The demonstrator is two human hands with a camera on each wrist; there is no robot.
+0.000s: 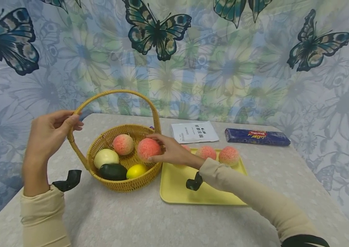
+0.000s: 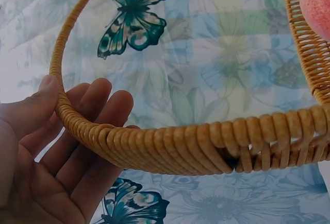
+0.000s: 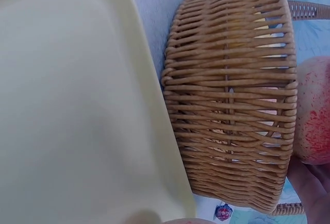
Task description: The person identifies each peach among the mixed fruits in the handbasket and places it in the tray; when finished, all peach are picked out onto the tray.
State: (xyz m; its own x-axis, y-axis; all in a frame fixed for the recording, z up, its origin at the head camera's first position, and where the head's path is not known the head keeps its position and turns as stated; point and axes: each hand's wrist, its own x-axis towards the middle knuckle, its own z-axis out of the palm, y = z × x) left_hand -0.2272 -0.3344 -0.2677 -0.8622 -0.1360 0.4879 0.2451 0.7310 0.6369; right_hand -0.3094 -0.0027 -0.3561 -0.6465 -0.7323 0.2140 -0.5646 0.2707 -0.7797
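Note:
My left hand (image 1: 46,132) holds the handle (image 1: 112,92) of a wicker basket (image 1: 125,185) on its left side, thumb on one side and fingers behind. In the left wrist view the fingers (image 2: 116,108) curl loosely around the cane. My right hand (image 1: 176,151) grips a pink-red peach (image 1: 148,150) just above the basket's right rim. That peach (image 3: 313,110) also shows past the rim in the right wrist view. Inside the basket lie another peach (image 1: 123,144), a pale green round fruit (image 1: 106,159), a dark green oval fruit or vegetable (image 1: 113,172) and a lemon (image 1: 136,171).
Right of the basket, close against it, sits a yellow tray (image 1: 177,192) with peaches (image 1: 229,156) along its far side, partly behind the right arm. Farther back lie a white printed packet (image 1: 194,132) and a blue Barilla box (image 1: 257,137). A butterfly-print cloth (image 1: 174,85) hangs behind the table.

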